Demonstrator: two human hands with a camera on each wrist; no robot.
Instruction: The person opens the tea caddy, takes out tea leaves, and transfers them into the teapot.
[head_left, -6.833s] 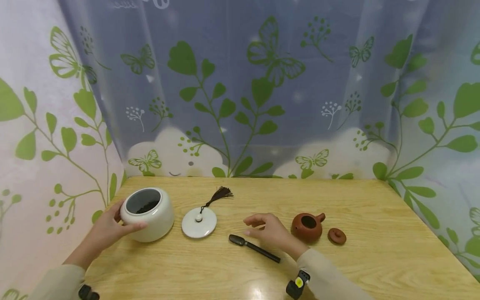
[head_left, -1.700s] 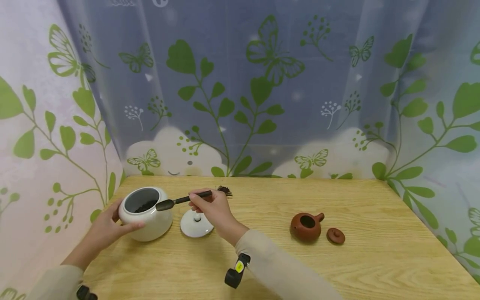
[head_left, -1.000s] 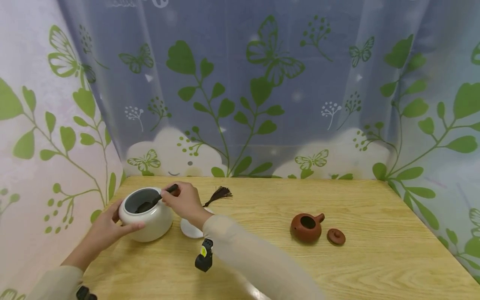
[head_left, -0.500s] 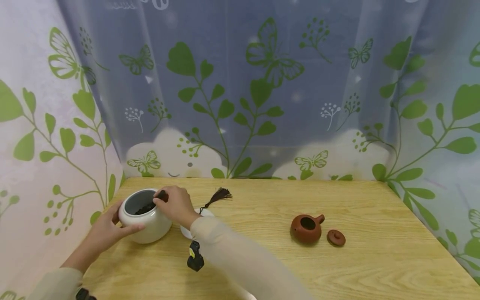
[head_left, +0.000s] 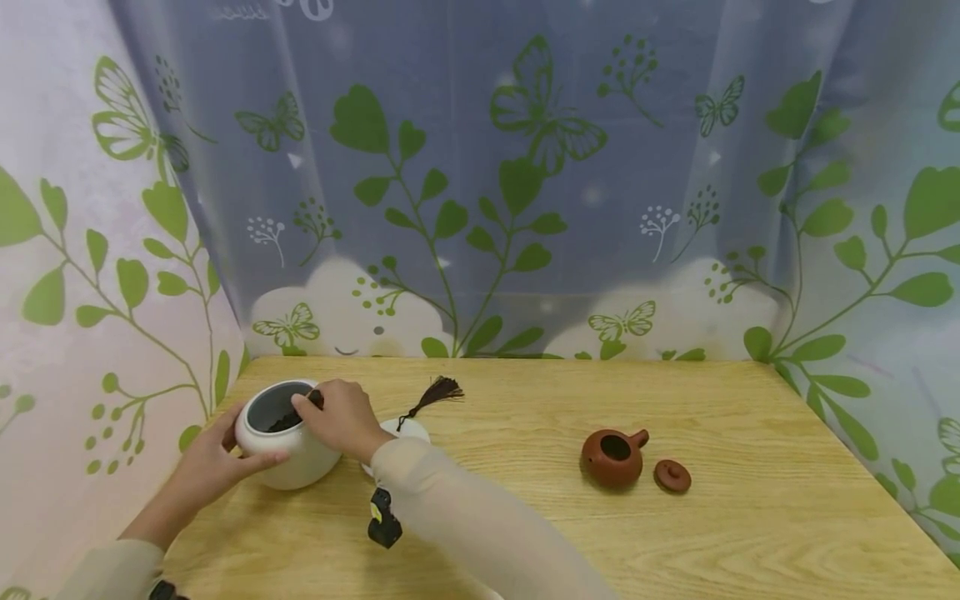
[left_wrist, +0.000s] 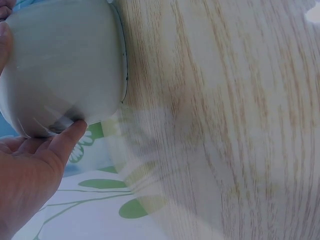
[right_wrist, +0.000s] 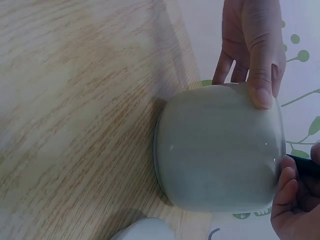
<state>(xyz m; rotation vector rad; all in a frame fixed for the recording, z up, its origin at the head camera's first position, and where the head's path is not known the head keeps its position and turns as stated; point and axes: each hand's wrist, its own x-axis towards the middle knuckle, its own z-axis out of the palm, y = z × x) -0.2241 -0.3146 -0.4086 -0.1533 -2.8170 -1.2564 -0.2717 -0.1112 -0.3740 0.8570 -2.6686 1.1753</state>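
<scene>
A white round jar (head_left: 296, 467) stands at the left of the table with dark, leaf-like bits (head_left: 283, 422) inside. My left hand (head_left: 213, 465) grips its left side, the thumb along the front; the left wrist view shows this hand (left_wrist: 37, 172) against the jar (left_wrist: 62, 70). At the right of the rim, my right hand (head_left: 343, 419) pinches the black handle of a scoop (head_left: 316, 398), whose head is hidden down in the jar. In the right wrist view, the scoop handle (right_wrist: 304, 165) sticks out above the right fingers (right_wrist: 286, 192), which sit right at the rim.
Partly behind my right wrist lies the jar's white lid (head_left: 411, 428), with a dark tassel (head_left: 437, 396) spread behind it. Further right on the wooden table (head_left: 712, 542) are a small reddish-brown teapot (head_left: 609, 473), uncovered, and its lid (head_left: 672, 476). A patterned curtain (head_left: 465, 250) hangs at the back.
My right hand has picked the scoop up off the table, carried it left and dipped it into the jar, lately sinking further in. My left hand has stayed on the jar.
</scene>
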